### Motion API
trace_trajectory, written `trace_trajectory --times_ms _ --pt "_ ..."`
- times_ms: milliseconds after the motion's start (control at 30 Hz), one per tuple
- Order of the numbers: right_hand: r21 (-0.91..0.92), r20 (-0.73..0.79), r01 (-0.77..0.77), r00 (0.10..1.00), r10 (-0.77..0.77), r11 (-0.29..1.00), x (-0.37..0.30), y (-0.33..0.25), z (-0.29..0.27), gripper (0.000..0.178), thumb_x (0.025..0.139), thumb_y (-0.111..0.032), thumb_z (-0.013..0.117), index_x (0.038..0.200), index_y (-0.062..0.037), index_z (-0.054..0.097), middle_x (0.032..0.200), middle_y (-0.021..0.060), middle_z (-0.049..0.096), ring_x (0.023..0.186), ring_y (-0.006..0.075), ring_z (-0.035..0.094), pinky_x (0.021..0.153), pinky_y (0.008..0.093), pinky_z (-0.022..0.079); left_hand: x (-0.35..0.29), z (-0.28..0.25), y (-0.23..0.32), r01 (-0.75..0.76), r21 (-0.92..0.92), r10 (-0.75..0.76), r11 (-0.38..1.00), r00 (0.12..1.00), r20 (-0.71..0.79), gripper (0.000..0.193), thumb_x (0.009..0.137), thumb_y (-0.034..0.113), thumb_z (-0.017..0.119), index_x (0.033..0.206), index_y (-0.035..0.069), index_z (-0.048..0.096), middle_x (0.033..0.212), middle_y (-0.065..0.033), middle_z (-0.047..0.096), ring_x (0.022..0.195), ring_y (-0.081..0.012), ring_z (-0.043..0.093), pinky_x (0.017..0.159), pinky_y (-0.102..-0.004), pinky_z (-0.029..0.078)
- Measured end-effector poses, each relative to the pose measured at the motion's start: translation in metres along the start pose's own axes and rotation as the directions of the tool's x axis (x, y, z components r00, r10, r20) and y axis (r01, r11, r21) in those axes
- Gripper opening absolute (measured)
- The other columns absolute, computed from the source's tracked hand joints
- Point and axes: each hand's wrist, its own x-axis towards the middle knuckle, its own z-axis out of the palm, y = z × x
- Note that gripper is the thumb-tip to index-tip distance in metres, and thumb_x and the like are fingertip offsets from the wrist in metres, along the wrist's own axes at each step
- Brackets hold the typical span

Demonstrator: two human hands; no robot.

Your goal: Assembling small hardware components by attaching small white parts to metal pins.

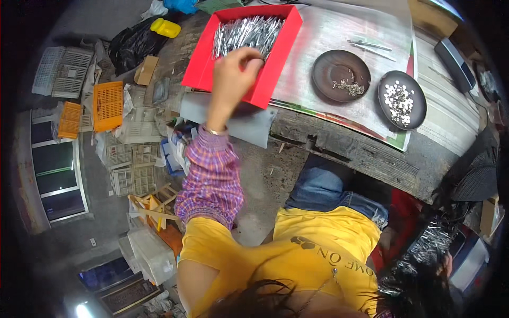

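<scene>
My left hand [233, 79] hangs over the near part of a red open box [281, 63]. Its thumb and index finger are curled together, and what they hold, if anything, is hidden. A heap of slim silver metal pieces [246, 34] fills the far part of the box, just beyond my knuckles. My right hand does not show. On the table to the right, a dark round dish [324, 69] carries small brassy metal bits [350, 87]. Beside it, a second dark dish [419, 108] holds small whitish round pieces [397, 103]. Two slim silver rods [371, 45] lie beyond the dishes.
The worn wooden table edge [350, 140] runs in front of my lap. A grey sheet [228, 117] sticks out below the box. A grey oblong device [455, 64] stands at the right. Orange crates [107, 106] and pale crates [69, 69] are stacked on the left.
</scene>
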Motion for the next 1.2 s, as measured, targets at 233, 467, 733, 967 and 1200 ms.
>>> trace_trajectory --times_ms 233,467,733,967,1200 --pt "0.010 0.177 0.427 0.889 -0.422 0.904 0.010 -0.143 0.160 0.008 0.078 -0.001 0.059 0.084 -0.0003 0.065 0.062 0.0074 0.055 0.054 0.0148 0.054 0.047 0.0251 0.039 0.018 0.013 -0.080 0.033 0.363 -0.132 0.931 0.959 0.253 0.024 0.069 0.020 0.072 0.081 0.001 0.062 0.066 -0.0099 0.062 0.061 -0.0175 0.060 0.057 -0.0296 0.047" --pt "0.233 0.365 0.625 0.654 -0.663 0.745 0.014 -0.182 0.223 0.010 0.072 0.002 0.066 0.082 -0.0011 0.064 0.060 0.0078 0.054 0.048 0.0181 0.051 0.045 0.0271 0.038 0.018 0.022 -0.075 0.075 0.370 -0.156 0.926 0.968 0.197 0.023 0.066 0.019 0.072 0.078 0.002 0.062 0.064 -0.0128 0.061 0.061 -0.0250 0.062 0.057 -0.0334 0.047" --pt "0.291 0.408 0.631 0.598 -0.690 0.719 0.019 -0.186 0.235 0.012 0.074 -0.004 0.067 0.085 -0.0009 0.063 0.065 0.0096 0.056 0.052 0.0228 0.055 0.047 0.0300 0.042 0.012 0.020 -0.073 0.105 0.256 -0.129 0.961 0.989 0.078 0.019 0.071 0.014 0.068 0.085 0.002 0.064 0.065 -0.0087 0.062 0.060 -0.0133 0.060 0.056 -0.0262 0.046" --pt "0.460 0.364 0.477 0.668 -0.650 0.749 0.028 -0.184 0.233 0.015 0.075 -0.001 0.064 0.090 0.0015 0.064 0.073 0.0118 0.061 0.061 0.0209 0.061 0.053 0.0263 0.046 -0.011 0.017 0.005 0.055 -0.338 -0.048 0.940 0.998 0.030 0.012 0.078 0.002 0.062 0.088 -0.002 0.066 0.076 -0.0033 0.066 0.068 -0.0058 0.058 0.060 -0.0200 0.045" --pt "0.678 0.562 -0.195 0.759 -0.328 0.709 0.036 -0.203 0.230 0.024 0.085 0.002 0.053 0.108 0.0048 0.058 0.094 0.0082 0.060 0.066 0.0099 0.057 0.055 0.0204 0.046 -0.049 0.029 0.090 0.125 -0.567 0.158 0.814 0.892 0.424 0.012 0.076 0.000 0.061 0.087 -0.002 0.066 0.079 -0.0050 0.064 0.066 -0.0080 0.057 0.058 -0.0214 0.044"
